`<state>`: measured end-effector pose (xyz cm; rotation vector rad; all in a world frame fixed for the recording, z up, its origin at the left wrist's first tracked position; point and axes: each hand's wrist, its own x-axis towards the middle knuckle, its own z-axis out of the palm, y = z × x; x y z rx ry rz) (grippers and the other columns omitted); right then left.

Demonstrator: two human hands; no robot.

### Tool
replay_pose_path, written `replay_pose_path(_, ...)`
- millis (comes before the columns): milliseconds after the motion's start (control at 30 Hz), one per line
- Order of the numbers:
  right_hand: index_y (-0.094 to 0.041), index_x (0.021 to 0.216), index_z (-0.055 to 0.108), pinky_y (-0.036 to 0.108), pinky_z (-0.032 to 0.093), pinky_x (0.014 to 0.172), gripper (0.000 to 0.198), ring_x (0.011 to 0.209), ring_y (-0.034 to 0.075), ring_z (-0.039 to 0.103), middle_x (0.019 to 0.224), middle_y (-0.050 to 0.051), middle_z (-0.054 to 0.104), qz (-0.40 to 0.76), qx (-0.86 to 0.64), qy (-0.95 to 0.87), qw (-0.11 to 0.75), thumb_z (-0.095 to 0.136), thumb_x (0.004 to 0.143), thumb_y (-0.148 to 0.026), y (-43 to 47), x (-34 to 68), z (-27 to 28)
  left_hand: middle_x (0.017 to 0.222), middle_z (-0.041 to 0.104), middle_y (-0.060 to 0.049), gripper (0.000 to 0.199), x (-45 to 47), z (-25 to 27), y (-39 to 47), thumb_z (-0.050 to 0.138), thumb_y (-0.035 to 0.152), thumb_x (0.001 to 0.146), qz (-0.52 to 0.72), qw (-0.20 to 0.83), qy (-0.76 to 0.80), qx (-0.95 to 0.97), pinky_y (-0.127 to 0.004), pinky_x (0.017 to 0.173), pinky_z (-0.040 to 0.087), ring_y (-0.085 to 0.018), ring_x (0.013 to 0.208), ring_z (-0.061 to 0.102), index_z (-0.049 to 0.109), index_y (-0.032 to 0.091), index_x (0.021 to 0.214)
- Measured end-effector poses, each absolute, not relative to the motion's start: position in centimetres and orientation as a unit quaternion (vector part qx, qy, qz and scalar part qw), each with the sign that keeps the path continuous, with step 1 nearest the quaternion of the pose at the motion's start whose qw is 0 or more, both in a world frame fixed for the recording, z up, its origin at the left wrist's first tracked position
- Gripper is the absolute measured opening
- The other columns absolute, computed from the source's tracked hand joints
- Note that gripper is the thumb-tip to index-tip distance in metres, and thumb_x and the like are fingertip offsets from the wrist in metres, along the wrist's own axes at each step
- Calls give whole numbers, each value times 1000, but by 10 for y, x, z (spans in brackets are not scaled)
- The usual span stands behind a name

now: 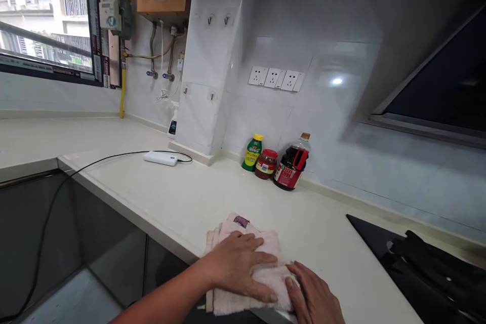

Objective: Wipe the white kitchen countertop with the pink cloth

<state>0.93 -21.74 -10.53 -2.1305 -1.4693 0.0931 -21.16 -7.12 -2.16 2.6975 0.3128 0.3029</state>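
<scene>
A folded pale pink towel (pixel 261 240) with a small purple label lies on the counter near its front edge. My left hand (pixel 243 266) rests flat on top of it, fingers apart and pointing right. At the towel's lower right corner is my right hand (pixel 313 293), its thumb on the cloth and its fingers bent along the edge, so that the corner sits between them. Part of my right hand is cut off by the bottom of the view.
Behind stand a green bottle with yellow cap (pixel 252 154), a red-lidded jar (pixel 266 164) and a large dark sauce bottle (pixel 291 164). A white power bank (pixel 160 158) with a black cable lies left. A black cooktop (pixel 374 243) is right; a spray bottle (pixel 172 122) stands by the pillar.
</scene>
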Motion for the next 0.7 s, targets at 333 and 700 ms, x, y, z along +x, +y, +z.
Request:
replay_pose_path(333,-32,131,60,56,38,113,57,136,28,45,144,4,54,8,-786,-560,262,32,97,-67,-217,4,-102,158,41,-12,85,-216,-23,-68,53,82,80,131,234,124,955,-49,118,25,-31,146,38,51,27,146)
replay_pose_path(700,-33,133,58,55,41,111,51,136,27,46,146,1,53,-7,-769,-586,255,31,100,-59,-218,5,-103,149,50,-15,80,-222,-35,-96,56,78,82,164,104,140,971,-56,109,36,-40,137,45,47,32,147)
